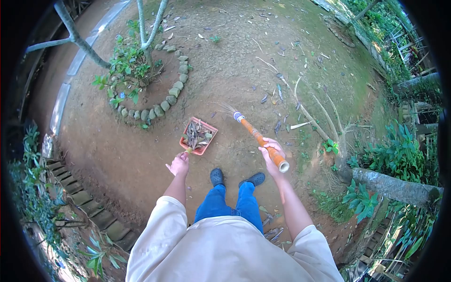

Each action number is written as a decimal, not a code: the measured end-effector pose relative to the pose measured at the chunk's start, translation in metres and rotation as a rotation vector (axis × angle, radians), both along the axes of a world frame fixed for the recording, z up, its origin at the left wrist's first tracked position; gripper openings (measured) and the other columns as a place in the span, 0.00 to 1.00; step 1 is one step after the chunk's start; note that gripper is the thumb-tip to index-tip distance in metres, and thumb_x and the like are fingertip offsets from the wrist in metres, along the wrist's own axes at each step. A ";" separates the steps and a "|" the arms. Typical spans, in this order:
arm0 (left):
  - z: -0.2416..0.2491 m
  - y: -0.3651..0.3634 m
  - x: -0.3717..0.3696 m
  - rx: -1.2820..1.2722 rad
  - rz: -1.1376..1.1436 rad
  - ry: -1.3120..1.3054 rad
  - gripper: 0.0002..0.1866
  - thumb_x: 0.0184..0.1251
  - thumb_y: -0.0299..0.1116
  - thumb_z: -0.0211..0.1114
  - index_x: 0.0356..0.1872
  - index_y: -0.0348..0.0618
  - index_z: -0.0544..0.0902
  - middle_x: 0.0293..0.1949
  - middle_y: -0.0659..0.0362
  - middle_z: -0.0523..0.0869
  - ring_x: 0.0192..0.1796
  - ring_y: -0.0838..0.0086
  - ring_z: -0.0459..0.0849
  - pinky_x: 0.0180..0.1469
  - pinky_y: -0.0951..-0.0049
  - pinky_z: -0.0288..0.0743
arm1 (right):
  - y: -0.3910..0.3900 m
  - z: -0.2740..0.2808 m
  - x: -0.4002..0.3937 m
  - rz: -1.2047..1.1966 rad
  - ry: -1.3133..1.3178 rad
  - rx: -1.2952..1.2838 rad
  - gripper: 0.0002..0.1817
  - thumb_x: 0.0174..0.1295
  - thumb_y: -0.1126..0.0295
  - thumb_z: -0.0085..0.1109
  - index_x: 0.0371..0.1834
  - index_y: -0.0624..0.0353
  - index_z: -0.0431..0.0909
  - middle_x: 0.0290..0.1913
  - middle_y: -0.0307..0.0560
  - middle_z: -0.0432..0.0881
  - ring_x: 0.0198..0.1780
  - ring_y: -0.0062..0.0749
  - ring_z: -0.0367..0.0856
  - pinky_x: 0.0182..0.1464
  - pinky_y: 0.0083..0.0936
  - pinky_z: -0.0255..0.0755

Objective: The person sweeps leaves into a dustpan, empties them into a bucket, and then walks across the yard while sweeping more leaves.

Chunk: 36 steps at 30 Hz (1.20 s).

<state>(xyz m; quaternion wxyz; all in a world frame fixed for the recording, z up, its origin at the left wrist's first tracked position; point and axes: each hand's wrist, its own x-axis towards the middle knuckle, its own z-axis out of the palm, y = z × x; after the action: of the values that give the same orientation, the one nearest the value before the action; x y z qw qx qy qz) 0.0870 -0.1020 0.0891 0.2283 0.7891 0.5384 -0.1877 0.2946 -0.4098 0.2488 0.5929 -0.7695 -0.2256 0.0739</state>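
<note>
The person stands on bare dirt with a tool in each hand. The right hand [271,151] is wrapped around the orange handle of a broom [259,139], near its upper end, and the broom slants down and away so its thin bristles fan out on the ground just past the dustpan. The left hand [179,164] is closed on the short handle of the dustpan [199,136], a red tray that sits low on the dirt in front of the left shoe [216,176], already holding dry leaves and twigs.

The broom looks light and stiff along the handle, with springy, wispy bristles; a grip higher up, where the hand sits now, gives reach, though a second hold lower down would give more force. The dustpan looks like thin plastic, light even when loaded, and would likely tip and spill if lifted unevenly by that small handle.

The bristle tips are hard to make out against the soil, and the dustpan handle is mostly hidden under the fingers. Scattered leaves [279,92] lie further off, near a stone ring [165,104] around a small tree.
</note>
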 end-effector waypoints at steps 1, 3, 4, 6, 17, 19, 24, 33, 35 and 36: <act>0.000 0.005 0.000 0.002 -0.002 0.003 0.21 0.66 0.50 0.63 0.60 0.72 0.82 0.54 0.62 0.89 0.58 0.64 0.86 0.79 0.41 0.45 | 0.009 -0.001 0.004 0.004 -0.015 -0.016 0.10 0.61 0.84 0.65 0.41 0.59 0.77 0.57 0.52 0.80 0.57 0.35 0.80 0.58 0.33 0.81; 0.001 0.013 0.000 0.003 -0.005 0.006 0.21 0.66 0.50 0.63 0.60 0.72 0.82 0.54 0.61 0.89 0.58 0.64 0.86 0.79 0.41 0.45 | 0.027 -0.004 0.011 0.008 -0.068 -0.039 0.09 0.61 0.83 0.66 0.40 0.58 0.78 0.55 0.51 0.82 0.57 0.34 0.81 0.59 0.32 0.78; 0.001 0.017 0.001 0.001 -0.002 0.008 0.21 0.66 0.50 0.63 0.60 0.72 0.82 0.53 0.61 0.89 0.58 0.64 0.86 0.79 0.41 0.45 | 0.036 -0.005 0.015 0.011 -0.095 -0.051 0.09 0.61 0.83 0.66 0.40 0.58 0.78 0.54 0.50 0.83 0.57 0.33 0.81 0.59 0.31 0.77; 0.002 0.023 -0.001 -0.004 0.005 0.015 0.21 0.66 0.50 0.62 0.60 0.71 0.82 0.53 0.61 0.89 0.58 0.64 0.86 0.79 0.41 0.46 | 0.049 -0.013 0.019 0.027 -0.098 -0.057 0.09 0.61 0.82 0.66 0.40 0.58 0.78 0.53 0.50 0.84 0.57 0.33 0.81 0.60 0.32 0.75; -0.025 0.036 -0.017 -0.034 0.040 0.031 0.21 0.64 0.50 0.66 0.59 0.72 0.83 0.52 0.61 0.89 0.57 0.64 0.86 0.76 0.47 0.57 | 0.038 -0.018 -0.033 0.031 0.520 0.234 0.04 0.67 0.82 0.58 0.39 0.61 0.76 0.55 0.53 0.79 0.56 0.38 0.81 0.53 0.37 0.87; -0.022 0.032 -0.026 -0.034 0.059 0.009 0.21 0.64 0.51 0.66 0.58 0.71 0.83 0.51 0.60 0.90 0.56 0.64 0.86 0.75 0.49 0.60 | 0.031 0.015 -0.046 0.034 0.505 0.229 0.05 0.67 0.83 0.58 0.40 0.62 0.75 0.55 0.53 0.79 0.57 0.39 0.81 0.52 0.38 0.87; -0.003 0.021 -0.046 -0.019 0.119 -0.116 0.20 0.62 0.47 0.65 0.56 0.69 0.85 0.48 0.59 0.90 0.55 0.62 0.87 0.75 0.49 0.59 | 0.014 0.085 -0.055 0.037 0.400 0.191 0.06 0.67 0.84 0.57 0.42 0.63 0.74 0.56 0.53 0.78 0.56 0.38 0.81 0.51 0.37 0.88; 0.052 -0.011 -0.082 0.068 0.295 -0.369 0.17 0.59 0.49 0.68 0.50 0.66 0.87 0.44 0.58 0.91 0.52 0.60 0.87 0.69 0.49 0.66 | -0.005 0.145 -0.050 0.064 0.288 0.206 0.06 0.67 0.82 0.57 0.44 0.63 0.73 0.57 0.55 0.77 0.54 0.38 0.83 0.50 0.32 0.88; 0.067 -0.024 -0.091 0.103 0.318 -0.414 0.18 0.59 0.51 0.70 0.50 0.65 0.87 0.43 0.58 0.91 0.51 0.59 0.88 0.68 0.50 0.67 | -0.012 0.150 -0.047 0.074 0.305 0.221 0.07 0.68 0.81 0.57 0.46 0.63 0.72 0.57 0.55 0.76 0.54 0.38 0.82 0.50 0.31 0.88; 0.075 -0.031 -0.096 0.124 0.326 -0.430 0.18 0.59 0.51 0.71 0.50 0.65 0.87 0.43 0.57 0.91 0.50 0.59 0.88 0.68 0.51 0.68 | -0.014 0.153 -0.046 0.082 0.304 0.238 0.07 0.69 0.79 0.57 0.47 0.62 0.72 0.58 0.53 0.76 0.55 0.38 0.82 0.49 0.30 0.88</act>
<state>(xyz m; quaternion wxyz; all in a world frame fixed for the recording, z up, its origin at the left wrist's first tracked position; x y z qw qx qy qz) -0.0089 -0.1327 0.1639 0.3158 0.7263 0.6079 0.0567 0.2485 -0.4233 0.4021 0.7033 -0.6643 -0.1714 0.1863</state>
